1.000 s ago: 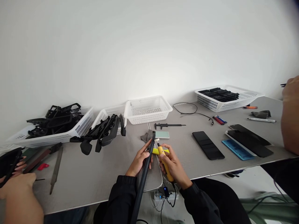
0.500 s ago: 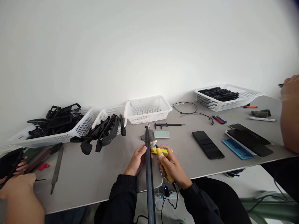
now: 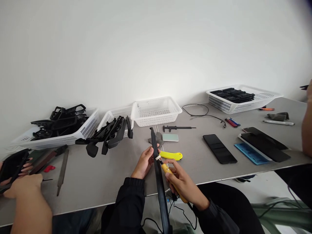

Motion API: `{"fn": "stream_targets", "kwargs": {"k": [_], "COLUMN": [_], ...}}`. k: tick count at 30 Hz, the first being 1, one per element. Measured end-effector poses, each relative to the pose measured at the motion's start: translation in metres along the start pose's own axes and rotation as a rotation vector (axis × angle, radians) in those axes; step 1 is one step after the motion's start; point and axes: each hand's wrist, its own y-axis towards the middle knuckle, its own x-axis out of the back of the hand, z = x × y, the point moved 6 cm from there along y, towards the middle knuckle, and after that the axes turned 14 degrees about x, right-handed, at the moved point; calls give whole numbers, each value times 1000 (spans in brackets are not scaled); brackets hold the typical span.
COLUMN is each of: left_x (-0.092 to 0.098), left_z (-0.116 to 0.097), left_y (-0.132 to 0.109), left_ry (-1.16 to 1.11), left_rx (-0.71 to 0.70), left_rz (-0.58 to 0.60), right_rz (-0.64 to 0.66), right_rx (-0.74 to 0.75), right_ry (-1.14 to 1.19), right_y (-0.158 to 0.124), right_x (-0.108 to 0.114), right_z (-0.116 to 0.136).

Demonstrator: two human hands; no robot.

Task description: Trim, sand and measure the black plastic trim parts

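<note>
The left hand (image 3: pixel 145 161) grips a long black strip (image 3: pixel 158 172); the right hand (image 3: pixel 181 183) clasps a yellow-handled tool (image 3: pixel 168 172) touching the strip's side.

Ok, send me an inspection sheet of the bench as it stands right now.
Surface: grey table, set against a white wall.
Job's things: long black strip slanting out over the near table edge; yellow-handled tool with its tip at the strip.
Clutter: yellow knife, caliper, green block, black phone, empty white basket, left basket heaped with black parts.
Hands: left hand grips the strip; right hand grips the tool.
Cables: black cable loose on the table; wires below its edge.
Surroundings: co-worker's hand at left; another person's arm at right.
</note>
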Motion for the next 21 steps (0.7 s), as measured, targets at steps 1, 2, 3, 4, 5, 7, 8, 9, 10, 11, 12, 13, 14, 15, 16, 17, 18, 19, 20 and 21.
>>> {"fn": "stream_targets", "kwargs": {"k": [1,2,3,4,5,7,8,9,10,11,12,13,14,15,16,17,18,19,20,21], "left_x": [0,0,0,-1,-1,-2,-2,-3,-3,-3,-2,-2,-1,0,0,1,1,1,1,1], "left_z": [0,-1,-1,-1,-2,-2,-2,-3,-4,-4,-5,-5,-5,-5,-5,-5,-5,-5,-5,-5], "left_y": [0,0,0,0,0,-1,-1,-1,-1,-2,-2,-2,-2,-1,-1,-1,-1,0,0,0], "left_ry": [4,6,7,8,8,6,5,5,6,7,9,9,8,5,3,0,-3,-6,-9,-11], "left_rx": [-4,-10,-14,-18,-20,-22,-23,-26,-29,-32,-36,-39,-42,-42,-42,-42,-41,-42,-43,-44], "left_rz": [3,5,7,9,12,14,13,11,9,5,1,-4,-8,-12,-15,-16,-16,-15,-15,-15], "right_rz": [3,7,8,7,6,8,10,11,12,11,10,9,11,13,16,18,16,14,12,11], "right_rx": [1,4,5,4,-3,-24,-33,-40,-45,-47,-47,-45,-43,-41,-43,-49,-56,-64,-70,-74], "right_ry": [-12,-24,-35,-43,-51,-64,-69,-73,-76,-78,-79,-81,-81,-79,-74,-67,-61,-59,-59,-61], "right_y": [-3,-6,-8,-11,-14,-20,-23,-26,-29,-32,-35,-37,-40,-43,-46,-49,-53,-56,-59,-63], "right_x": [-1,-3,-4,-5,-5,-7,-7,-8,-8,-8,-9,-9,-9,-10,-10,-11,-11,-11,-11,-12], "right_z": [0,1,1,2,2,3,3,4,4,5,5,4,4,3,1,0,-2,-3,-4,-4]}}
